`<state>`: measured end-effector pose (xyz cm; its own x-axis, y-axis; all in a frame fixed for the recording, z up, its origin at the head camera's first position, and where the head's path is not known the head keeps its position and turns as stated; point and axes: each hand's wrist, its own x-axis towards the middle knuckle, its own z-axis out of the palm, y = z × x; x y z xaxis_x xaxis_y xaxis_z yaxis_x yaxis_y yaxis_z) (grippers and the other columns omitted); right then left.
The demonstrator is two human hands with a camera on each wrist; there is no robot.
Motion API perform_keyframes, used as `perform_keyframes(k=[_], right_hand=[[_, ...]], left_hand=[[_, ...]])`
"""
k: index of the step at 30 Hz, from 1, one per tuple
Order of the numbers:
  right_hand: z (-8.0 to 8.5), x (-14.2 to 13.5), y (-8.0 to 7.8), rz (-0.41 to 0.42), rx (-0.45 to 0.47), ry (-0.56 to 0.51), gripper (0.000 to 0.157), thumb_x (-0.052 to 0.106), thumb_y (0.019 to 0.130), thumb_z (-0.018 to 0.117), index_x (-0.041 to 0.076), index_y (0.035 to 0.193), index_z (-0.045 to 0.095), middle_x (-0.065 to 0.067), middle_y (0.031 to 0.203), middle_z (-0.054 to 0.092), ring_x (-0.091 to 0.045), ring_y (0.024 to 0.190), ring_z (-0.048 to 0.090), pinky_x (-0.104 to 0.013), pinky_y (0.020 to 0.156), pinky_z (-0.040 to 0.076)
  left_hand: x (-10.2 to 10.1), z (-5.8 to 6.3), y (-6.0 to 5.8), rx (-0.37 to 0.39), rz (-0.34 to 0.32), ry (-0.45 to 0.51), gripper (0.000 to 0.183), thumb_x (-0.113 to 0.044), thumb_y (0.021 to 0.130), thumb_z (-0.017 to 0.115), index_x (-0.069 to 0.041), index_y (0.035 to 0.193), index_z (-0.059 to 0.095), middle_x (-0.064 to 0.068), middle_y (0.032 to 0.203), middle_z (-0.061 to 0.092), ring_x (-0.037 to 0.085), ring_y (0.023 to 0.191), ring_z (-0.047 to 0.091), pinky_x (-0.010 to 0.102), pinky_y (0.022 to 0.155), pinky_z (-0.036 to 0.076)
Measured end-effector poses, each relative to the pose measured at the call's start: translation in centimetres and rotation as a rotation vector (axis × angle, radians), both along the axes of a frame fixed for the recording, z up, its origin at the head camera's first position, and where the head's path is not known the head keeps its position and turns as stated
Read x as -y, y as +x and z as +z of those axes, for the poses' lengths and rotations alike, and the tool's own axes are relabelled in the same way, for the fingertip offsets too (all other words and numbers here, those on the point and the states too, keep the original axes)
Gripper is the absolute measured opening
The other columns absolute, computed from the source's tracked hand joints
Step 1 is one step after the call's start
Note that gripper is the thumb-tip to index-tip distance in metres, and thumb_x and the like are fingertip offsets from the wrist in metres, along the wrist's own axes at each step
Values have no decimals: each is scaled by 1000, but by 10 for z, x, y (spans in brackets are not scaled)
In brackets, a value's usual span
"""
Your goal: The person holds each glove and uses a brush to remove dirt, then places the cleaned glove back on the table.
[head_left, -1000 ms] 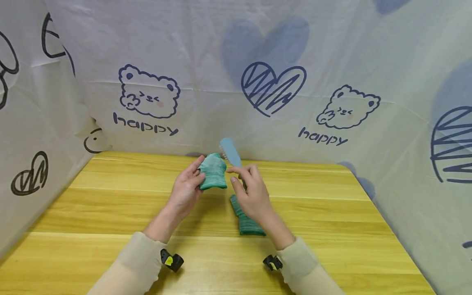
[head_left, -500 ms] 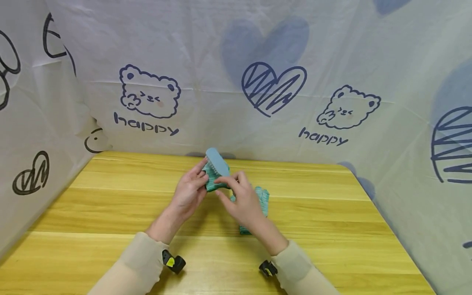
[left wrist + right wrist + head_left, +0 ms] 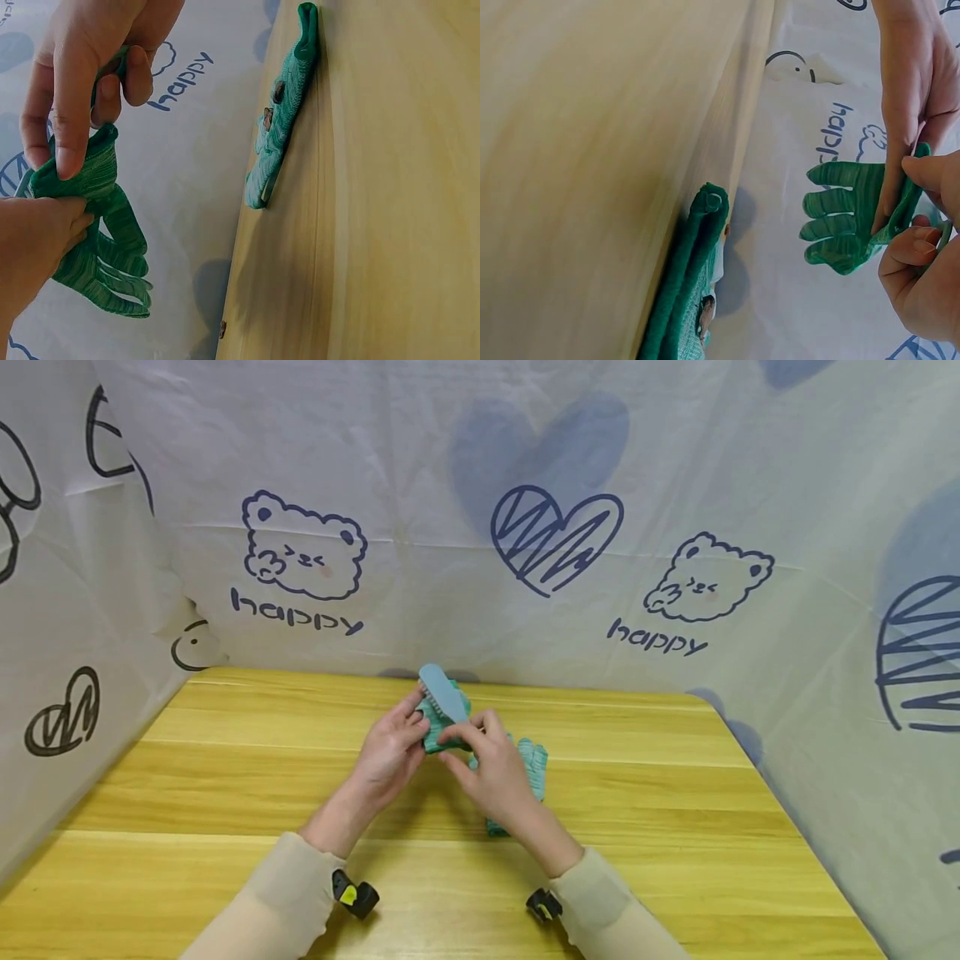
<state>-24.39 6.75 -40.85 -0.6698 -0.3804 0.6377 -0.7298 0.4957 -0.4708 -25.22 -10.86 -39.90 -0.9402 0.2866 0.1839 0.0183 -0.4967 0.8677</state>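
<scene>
Below, wooden table (image 3: 225, 760); behind, printed sheet (image 3: 420, 577); left hand (image 3: 388, 753) closed on green glove (image 3: 844, 214), right hand (image 3: 497, 770) around blue brush (image 3: 442, 692).

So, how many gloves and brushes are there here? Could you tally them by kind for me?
Gloves: 2 (one held green glove, one resting green glove)
Brushes: 1 (a light blue brush)
Total: 3

We can read "happy" (image 3: 297, 613) twice on the cloth (image 3: 427, 602) in the head view — once beneath each bear (image 3: 304, 550) — and again, tilted, in both wrist views.
</scene>
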Motion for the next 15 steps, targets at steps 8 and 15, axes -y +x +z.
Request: perform_keyframes(k=[8,15], right_hand=[[-2,-1,-3,7,51,-21,14,7,96,74,9,107,66,-9,101,53,-26,82,57,-29,68,47],[2,-3,-7,20,221,-199,12,6,100,67,11,110,63,-8,103,68,-14,62,47,-23,54,39]], left_hand=[[-1,-2,-1,-12,-2,-13,66,6,108,25,-4,166,-3,24,171,5,33,157,13,41,125,19],[0,0,0,-6,52,-25,68,5,108,32,-4,166,-2,25,170,11,32,157,18,40,125,22]])
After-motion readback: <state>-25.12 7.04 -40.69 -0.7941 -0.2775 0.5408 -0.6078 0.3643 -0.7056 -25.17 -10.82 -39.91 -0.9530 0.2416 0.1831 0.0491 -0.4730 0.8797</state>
